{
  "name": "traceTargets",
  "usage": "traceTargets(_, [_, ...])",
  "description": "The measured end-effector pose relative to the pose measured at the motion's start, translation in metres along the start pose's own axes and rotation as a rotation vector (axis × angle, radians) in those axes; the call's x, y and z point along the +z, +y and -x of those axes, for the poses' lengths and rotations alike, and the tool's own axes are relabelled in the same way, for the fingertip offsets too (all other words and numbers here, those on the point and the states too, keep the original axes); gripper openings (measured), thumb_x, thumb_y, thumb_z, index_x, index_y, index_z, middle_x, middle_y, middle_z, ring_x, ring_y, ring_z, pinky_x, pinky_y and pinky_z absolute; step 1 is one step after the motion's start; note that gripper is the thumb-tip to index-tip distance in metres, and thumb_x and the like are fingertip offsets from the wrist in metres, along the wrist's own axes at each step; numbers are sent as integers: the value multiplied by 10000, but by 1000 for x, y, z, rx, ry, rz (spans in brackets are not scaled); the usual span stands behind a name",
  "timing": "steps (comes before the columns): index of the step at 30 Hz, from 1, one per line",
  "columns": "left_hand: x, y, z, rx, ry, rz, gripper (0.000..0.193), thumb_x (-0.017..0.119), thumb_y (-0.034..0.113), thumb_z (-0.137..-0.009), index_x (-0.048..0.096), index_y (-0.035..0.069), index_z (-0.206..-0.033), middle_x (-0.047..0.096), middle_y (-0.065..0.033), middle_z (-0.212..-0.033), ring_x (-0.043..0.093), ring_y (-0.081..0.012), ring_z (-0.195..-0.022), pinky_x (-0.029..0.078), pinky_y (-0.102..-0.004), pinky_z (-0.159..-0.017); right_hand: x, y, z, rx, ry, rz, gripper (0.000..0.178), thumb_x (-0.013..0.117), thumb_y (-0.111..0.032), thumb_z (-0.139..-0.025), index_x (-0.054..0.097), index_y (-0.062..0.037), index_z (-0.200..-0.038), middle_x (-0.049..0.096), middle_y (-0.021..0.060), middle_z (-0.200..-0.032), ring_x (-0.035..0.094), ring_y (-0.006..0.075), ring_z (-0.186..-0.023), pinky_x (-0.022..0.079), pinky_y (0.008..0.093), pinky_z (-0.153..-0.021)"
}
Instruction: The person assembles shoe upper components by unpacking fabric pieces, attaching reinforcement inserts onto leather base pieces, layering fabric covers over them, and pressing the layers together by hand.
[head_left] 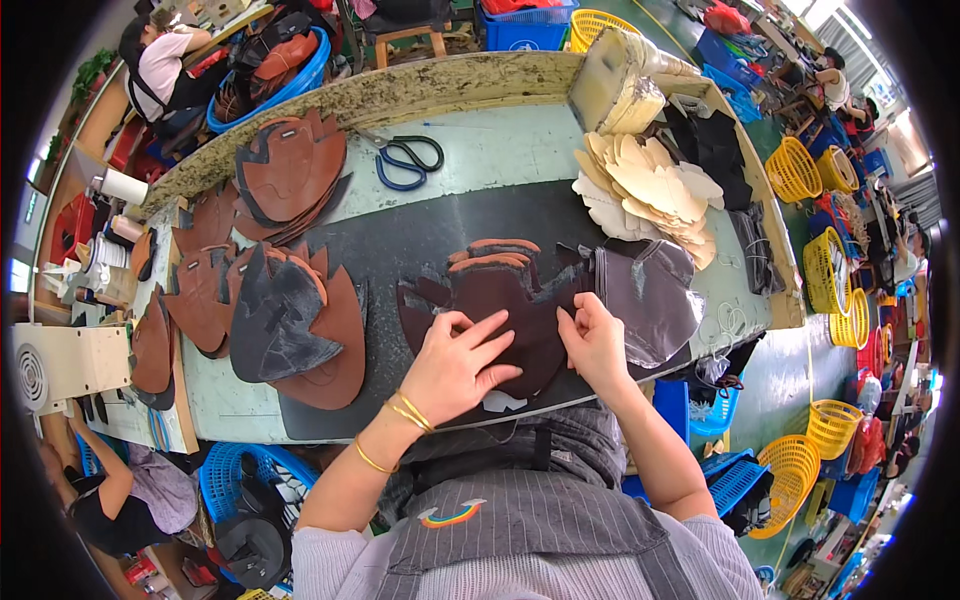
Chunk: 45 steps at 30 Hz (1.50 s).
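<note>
A dark brown leather shoe-upper piece [535, 345] lies on the black mat [400, 220] in front of me, with notched edges at its far side. My left hand [462, 365] rests flat on it, fingers spread. At the piece's right edge, my right hand [597, 343] pinches the leather between thumb and fingers. Orange-brown rims of other pieces [492, 258] show along the far edge. Close beyond my right hand sits a stack of dark shiny pieces [648, 300]. A small white scrap [503, 402] lies by the near edge, below my left fingers.
Reddish-brown leather pieces [292, 165] lie in overlapping piles at left, one topped by a dark piece [275, 315]. Scissors [405, 165] lie at the back. Cream pieces [650, 185] are heaped at right. A raised wooden border [400, 98] edges the table. Blue basket [250, 465] stands below left.
</note>
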<state>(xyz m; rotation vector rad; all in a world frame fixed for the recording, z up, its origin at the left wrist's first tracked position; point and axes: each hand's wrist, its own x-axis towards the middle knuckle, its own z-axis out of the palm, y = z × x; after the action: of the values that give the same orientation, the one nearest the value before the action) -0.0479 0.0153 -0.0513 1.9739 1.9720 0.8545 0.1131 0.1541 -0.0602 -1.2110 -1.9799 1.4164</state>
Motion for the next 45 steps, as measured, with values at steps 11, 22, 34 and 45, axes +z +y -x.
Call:
traceTargets(11, [-29,-10,44,15,-29,63,421,623,-25,-707,560,-12,-1123,565,-153,-1201,531,-343,-1132,454,-402,-957,-41,-15,13,-777,-154,547,366,728,-171,-750,569,-9,-1038,620,119,-907,618,289,-831,497,386,-687])
traceTargets(22, [-33,-14,45,169,-112,40,499,681,44,-637,575,-9,-1122,546,-153,-1224,518,-334,-1133,453,-402,-947,-27,-10,4,-1006,-631,541,736,772,-379,-686,508,12,-1250,531,199,-1246,481,362,-1202,375,474,-1036])
traceTargets(34, [-13,-28,49,258,9,-31,294,669,-5,-723,640,-23,-1015,608,-140,-1135,558,-311,-1125,445,-436,-996,-21,-10,3,-930,-620,553,761,811,-304,-645,500,52,-1242,548,191,-1239,481,362,-1218,356,489,-1056])
traceTargets(45, [-6,-13,44,-104,206,380,129,657,57,-793,649,23,-918,671,-115,-895,640,-296,-984,443,-448,-978,-10,11,10,-903,-453,457,454,689,-27,-679,607,8,-1124,608,150,-1165,512,334,-1197,344,499,-1062])
